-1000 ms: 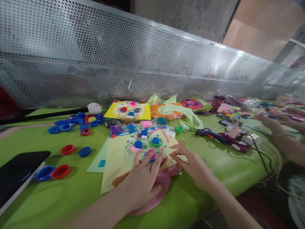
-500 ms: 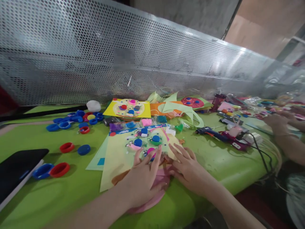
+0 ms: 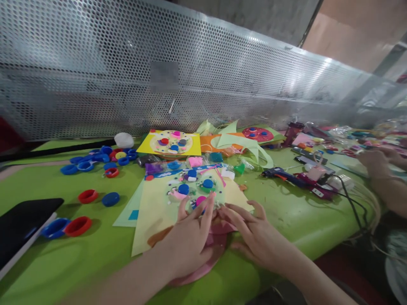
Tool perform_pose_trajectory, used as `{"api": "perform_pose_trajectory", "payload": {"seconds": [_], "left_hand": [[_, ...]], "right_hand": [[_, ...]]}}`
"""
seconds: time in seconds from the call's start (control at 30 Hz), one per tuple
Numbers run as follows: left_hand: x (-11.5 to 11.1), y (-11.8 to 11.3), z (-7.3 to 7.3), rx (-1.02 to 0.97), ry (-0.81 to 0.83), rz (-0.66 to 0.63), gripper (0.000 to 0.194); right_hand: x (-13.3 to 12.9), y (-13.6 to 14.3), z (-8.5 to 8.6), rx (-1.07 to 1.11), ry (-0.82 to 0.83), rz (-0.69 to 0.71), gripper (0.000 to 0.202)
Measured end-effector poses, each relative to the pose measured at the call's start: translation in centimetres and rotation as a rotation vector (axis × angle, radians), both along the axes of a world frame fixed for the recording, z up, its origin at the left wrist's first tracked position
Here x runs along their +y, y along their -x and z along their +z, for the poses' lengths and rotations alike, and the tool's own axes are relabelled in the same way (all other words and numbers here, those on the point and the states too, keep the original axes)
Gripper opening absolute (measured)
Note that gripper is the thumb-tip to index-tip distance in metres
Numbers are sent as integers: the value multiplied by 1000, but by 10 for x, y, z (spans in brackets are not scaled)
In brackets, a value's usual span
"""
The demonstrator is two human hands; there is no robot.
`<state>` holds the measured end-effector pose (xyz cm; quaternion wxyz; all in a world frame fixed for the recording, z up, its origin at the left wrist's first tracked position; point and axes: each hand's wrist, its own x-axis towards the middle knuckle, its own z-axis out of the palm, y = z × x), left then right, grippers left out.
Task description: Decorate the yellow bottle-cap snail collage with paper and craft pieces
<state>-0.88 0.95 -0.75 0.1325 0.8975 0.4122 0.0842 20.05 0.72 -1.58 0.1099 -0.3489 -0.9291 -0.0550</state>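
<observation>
Beyond a green worktop (image 3: pixel 280 212) stands a perforated metal screen (image 3: pixel 229 84). Near the middle lies a pale paper picture (image 3: pixel 152 207), blue caps (image 3: pixel 183 189) already set on it, a brown patch (image 3: pixel 159 237) towards its near edge. Over it, the left hand (image 3: pixel 190 239) spreads its grip wide; the right hand (image 3: pixel 259 237) bends in from the right, its grip unclear. Fingers hide whatever is left undone there.
</observation>
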Motion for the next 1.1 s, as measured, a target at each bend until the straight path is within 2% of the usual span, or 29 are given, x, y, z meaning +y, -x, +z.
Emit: {"api": "perform_pose_trajectory", "payload": {"seconds": [0.13, 0.27, 0.4, 0.53, 0.67, 0.83, 0.97, 1.1], "left_hand": [[-1, 0, 0, 41, -39, -3, 87], [-2, 0, -1, 71, -67, -9, 76], [-1, 0, -1, 77, -109, -23, 70], [-2, 0, 0, 77, -98, -19, 72], [-2, 1, 0, 70, -53, -10, 72], [0, 0, 1, 66, -48, -6, 77], [-1, -1, 2, 32, 13, 4, 74], [-1, -1, 2, 23, -8, -1, 73]], "right_hand": [[2, -2, 1, 1, -42, -14, 58], [4, -3, 2, -41, -102, -65, 68], [2, -6, 0, -41, -136, -132, 69], [-1, -13, -2, -11, -151, -181, 68], [-4, -15, -2, 32, -116, -199, 70], [-8, -3, -3, 41, -13, -47, 76], [-7, 2, -3, 86, 40, -82, 73], [-4, 1, -2, 89, 42, -147, 76]]}}
